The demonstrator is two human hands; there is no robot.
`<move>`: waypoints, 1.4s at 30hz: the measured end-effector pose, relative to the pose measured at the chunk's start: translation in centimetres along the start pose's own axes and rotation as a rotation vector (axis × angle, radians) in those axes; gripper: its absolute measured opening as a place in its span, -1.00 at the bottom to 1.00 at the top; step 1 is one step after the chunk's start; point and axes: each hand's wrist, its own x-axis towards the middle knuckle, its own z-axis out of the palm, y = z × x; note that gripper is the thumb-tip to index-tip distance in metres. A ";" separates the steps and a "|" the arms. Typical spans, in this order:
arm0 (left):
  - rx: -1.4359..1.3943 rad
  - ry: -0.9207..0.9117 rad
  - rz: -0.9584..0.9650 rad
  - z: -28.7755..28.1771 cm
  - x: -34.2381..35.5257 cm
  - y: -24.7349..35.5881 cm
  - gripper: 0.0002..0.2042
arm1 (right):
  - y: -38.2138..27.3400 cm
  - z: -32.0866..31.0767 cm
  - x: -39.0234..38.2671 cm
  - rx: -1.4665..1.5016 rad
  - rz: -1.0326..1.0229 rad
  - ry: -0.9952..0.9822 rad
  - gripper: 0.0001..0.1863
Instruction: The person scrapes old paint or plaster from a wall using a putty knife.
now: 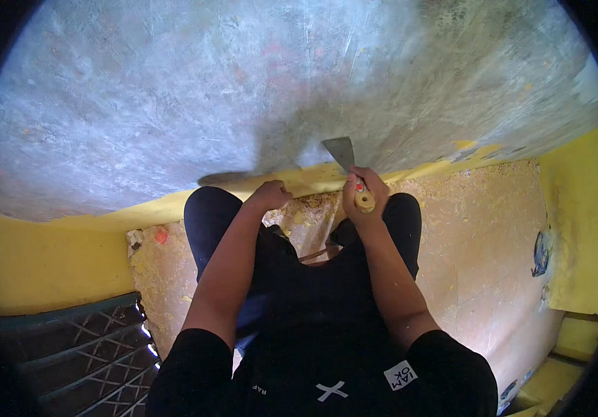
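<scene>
My right hand [368, 197] is wrapped round the pale handle of a putty knife [341, 151], whose flat grey blade points up and to the left. The blade lies over the scraped grey wall [174, 90]; whether its edge touches the surface I cannot tell. My left hand [270, 195] is curled in a loose fist in front of the yellow paint strip [316, 178] along the wall's lower part. Its fingertips are turned away, so anything inside them is hidden. Both hands are held above my bent knees.
Flakes of yellow paint [306, 212] litter the tan floor [472, 229] by the wall's foot. Yellow side walls [56, 260] [584, 208] stand left and right. A dark metal grille [84, 347] is at the lower left, and a dark crumpled item [541, 254] lies near the right wall.
</scene>
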 end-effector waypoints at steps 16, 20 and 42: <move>-0.029 -0.039 -0.041 -1.1 -1.5 1.0 -0.60 | 5.1 1.5 -2.8 -0.160 0.391 -0.342 -0.92; -0.039 -0.023 -0.010 -1.0 -1.2 0.8 -0.61 | 1.2 0.5 -0.7 0.079 0.130 0.020 -0.93; -0.053 -0.006 -0.030 -0.6 -0.2 0.5 -0.61 | 1.1 1.6 -0.5 -0.070 -0.046 -0.028 -0.85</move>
